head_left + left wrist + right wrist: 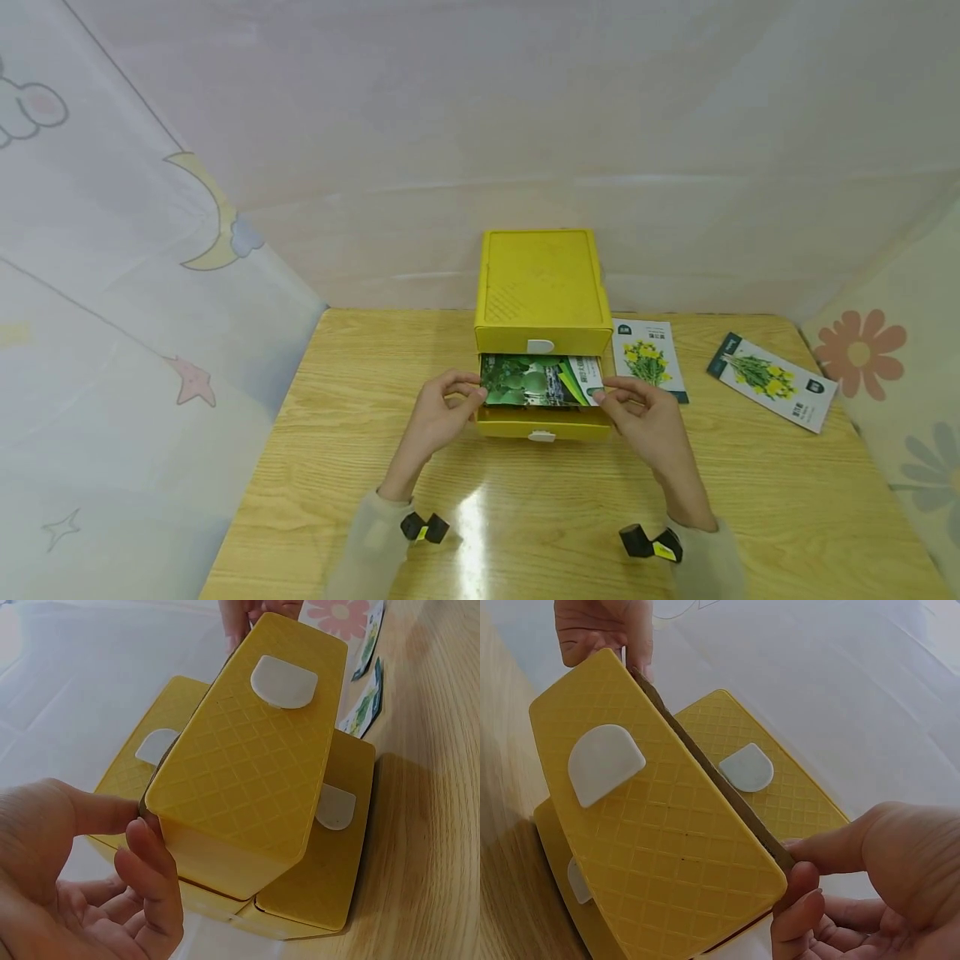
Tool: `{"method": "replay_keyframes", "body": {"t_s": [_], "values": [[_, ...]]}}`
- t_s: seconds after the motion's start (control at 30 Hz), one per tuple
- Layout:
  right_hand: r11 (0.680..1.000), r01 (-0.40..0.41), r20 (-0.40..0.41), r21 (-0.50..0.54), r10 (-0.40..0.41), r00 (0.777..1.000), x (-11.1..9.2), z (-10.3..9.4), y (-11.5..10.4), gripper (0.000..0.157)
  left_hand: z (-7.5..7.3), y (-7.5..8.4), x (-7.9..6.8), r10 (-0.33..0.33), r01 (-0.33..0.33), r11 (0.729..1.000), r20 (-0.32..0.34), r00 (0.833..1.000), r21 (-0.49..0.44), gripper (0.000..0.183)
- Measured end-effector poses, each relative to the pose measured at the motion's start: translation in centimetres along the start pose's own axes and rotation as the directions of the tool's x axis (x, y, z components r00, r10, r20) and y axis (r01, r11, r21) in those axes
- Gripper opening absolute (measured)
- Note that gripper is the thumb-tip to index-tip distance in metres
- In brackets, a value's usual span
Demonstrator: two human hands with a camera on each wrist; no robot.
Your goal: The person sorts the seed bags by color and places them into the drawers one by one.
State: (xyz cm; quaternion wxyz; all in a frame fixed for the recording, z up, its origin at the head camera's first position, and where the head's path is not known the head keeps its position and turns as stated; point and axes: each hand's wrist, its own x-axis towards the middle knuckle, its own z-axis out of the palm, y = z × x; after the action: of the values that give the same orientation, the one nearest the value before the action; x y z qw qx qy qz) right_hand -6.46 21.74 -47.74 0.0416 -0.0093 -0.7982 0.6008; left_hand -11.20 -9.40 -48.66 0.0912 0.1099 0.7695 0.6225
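A small yellow drawer box (543, 279) has one drawer (504, 430) pulled out toward me; in the wrist views this is the middle one. A green printed packet (528, 382), with white at its right end, lies level over that drawer. My left hand (441, 414) pinches the packet's left end between thumb and fingers, at the drawer's left front corner. At the opposite end my right hand (651, 421) pinches it in the same way. From the right wrist, only the packet's thin dark edge (727, 787) shows above the drawer front. The drawer's inside is mostly hidden beneath it.
Two white packets with yellow flowers lie on the wooden table (360, 367): one packet (648, 358) beside the box, the other (772, 382) farther right. White tabs (285, 682) mark the drawer fronts. A printed cloth (525, 125) hangs behind the table.
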Motion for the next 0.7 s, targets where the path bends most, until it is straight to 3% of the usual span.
{"method": "replay_keyframes", "body": {"t_s": [0.3, 0.7], "values": [[0.998, 0.003, -0.051, -0.055, -0.006, 0.999, 0.45, 0.42, 0.06, 0.032, 0.18, -0.08, 0.42, 0.023, -0.017, 0.994, -0.052, 0.998, 0.110, 0.022], [0.989, 0.085, -0.114, -0.124, -0.099, 0.989, 0.28, 0.89, 0.70, 0.025, 0.20, -0.29, 0.46, 0.055, -0.050, 0.995, -0.055, 0.997, 0.091, 0.024]]}}
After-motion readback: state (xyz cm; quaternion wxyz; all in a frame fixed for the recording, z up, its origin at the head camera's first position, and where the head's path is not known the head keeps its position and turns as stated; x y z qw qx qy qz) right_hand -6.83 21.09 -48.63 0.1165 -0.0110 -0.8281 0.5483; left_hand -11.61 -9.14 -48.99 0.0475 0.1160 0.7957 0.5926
